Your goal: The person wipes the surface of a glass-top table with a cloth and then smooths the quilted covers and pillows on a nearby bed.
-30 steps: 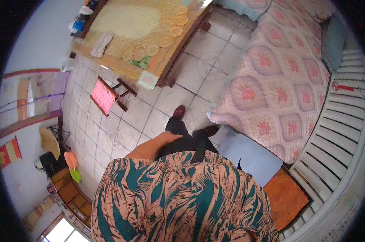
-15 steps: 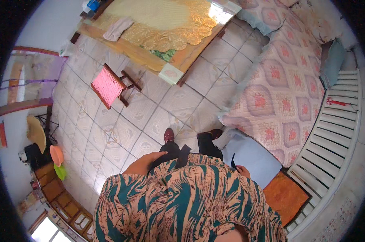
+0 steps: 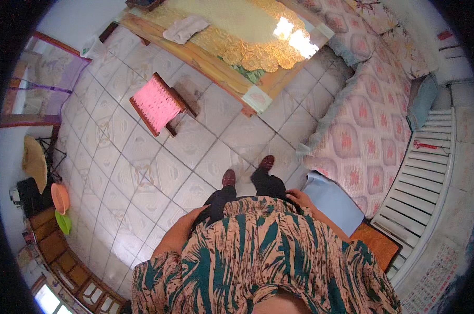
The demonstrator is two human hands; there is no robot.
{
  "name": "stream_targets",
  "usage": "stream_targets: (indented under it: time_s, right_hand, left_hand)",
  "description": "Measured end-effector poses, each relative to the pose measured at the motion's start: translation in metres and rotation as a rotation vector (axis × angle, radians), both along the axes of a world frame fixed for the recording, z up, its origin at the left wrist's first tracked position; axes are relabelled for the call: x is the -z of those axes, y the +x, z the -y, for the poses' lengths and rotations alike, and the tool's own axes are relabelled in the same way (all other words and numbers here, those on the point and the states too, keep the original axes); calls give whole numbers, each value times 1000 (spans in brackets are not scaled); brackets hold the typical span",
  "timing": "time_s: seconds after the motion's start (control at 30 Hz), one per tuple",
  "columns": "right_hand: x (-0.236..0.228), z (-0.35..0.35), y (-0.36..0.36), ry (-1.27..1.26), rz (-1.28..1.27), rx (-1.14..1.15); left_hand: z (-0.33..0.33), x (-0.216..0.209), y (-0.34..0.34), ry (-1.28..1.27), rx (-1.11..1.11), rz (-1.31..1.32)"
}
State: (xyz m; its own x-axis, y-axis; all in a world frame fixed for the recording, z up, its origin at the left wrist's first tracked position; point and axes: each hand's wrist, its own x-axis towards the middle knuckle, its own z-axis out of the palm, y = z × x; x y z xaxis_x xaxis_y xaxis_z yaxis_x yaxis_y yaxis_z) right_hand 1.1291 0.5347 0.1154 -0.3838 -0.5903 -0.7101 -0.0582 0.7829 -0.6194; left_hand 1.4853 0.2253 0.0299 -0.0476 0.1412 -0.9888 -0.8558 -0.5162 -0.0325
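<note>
My left hand (image 3: 198, 213) hangs at my left hip beside the dark trousers, its fingers mostly hidden by my body. Close against the right thigh, below the hem of my green and tan patterned shirt (image 3: 258, 240), is my right hand (image 3: 298, 199); its fingertips touch the dark cloth, and I cannot make out anything in it. My feet, in dark red shoes (image 3: 228, 178), stand on the tiles, the right one farther forward. Ahead to the left is a small wooden stool with a pink woven seat (image 3: 156, 107).
A low table (image 3: 232, 47) with a yellow lace cover and a crumpled white cloth (image 3: 186, 30) stands ahead. On the right are a seat with a pink quilted cover (image 3: 352, 146), a light blue pad (image 3: 334, 201) and a white radiator (image 3: 420, 172). Orange (image 3: 60, 199) and green basins sit far left.
My view has shifted, and my right foot has stepped forward. My right hand has come in against the thigh. The dark straps seen at my waist no longer show.
</note>
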Motion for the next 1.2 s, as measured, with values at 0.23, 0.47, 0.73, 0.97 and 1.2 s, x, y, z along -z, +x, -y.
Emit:
stream_targets:
  time_s: [0.23, 0.47, 0.73, 0.97, 1.2]
  right_hand:
    - [-2, -36, -62, -37, 259, 239]
    - [-4, -8, -124, 108, 120, 275]
    - [-16, 36, -156, 42, 121, 370]
    - [41, 40, -147, -83, -147, -9]
    - [16, 151, -122, -57, 57, 408]
  left_hand:
    - [8, -2, -50, -66, -30, -66]
    - [41, -7, -128, -261, -127, -169]
    - [114, -11, -198, -358, -68, -190]
    - [226, 25, -230, -219, 181, -107]
    - [338, -41, -339, -111, 498, -138]
